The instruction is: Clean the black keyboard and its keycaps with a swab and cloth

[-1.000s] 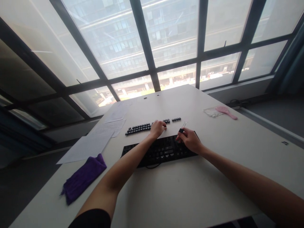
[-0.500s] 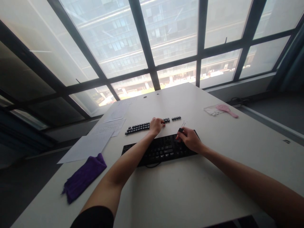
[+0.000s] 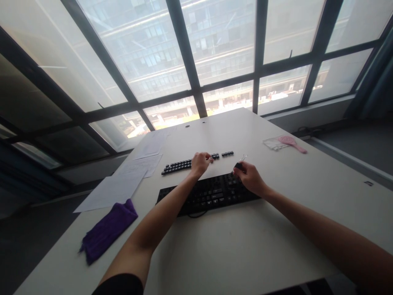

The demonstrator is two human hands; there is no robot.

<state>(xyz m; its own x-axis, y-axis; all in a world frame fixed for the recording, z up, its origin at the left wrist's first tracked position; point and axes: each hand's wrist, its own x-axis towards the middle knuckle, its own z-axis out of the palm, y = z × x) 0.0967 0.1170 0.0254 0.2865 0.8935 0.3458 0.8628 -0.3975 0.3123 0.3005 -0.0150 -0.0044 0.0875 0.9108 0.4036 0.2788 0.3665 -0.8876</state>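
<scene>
A black keyboard [image 3: 211,196] lies across the desk, with keys still on its near and right parts. Beyond it, loose black keycaps [image 3: 178,164] are laid out in rows. My left hand [image 3: 201,163] reaches over the keyboard to these rows, its fingers pinched together among the keycaps; what is between them is hidden. Above the keyboard's right end, my right hand [image 3: 251,179] is closed around a keycap puller [image 3: 238,165] with a black handle and thin wire loops. A short group of keycaps [image 3: 227,153] sits at the right end of the rows.
A folded purple cloth [image 3: 109,229] and several sheets of paper [image 3: 113,192] lie on the left of the white desk [image 3: 245,246]. On the right are a pink hairbrush [image 3: 291,143] and a clear plastic bag [image 3: 272,144]. Large windows [image 3: 227,49] rise behind.
My right hand has moved a little up and right with the keycap puller, lifting from the keyboard. My left hand has shifted slightly left along the keycap rows.
</scene>
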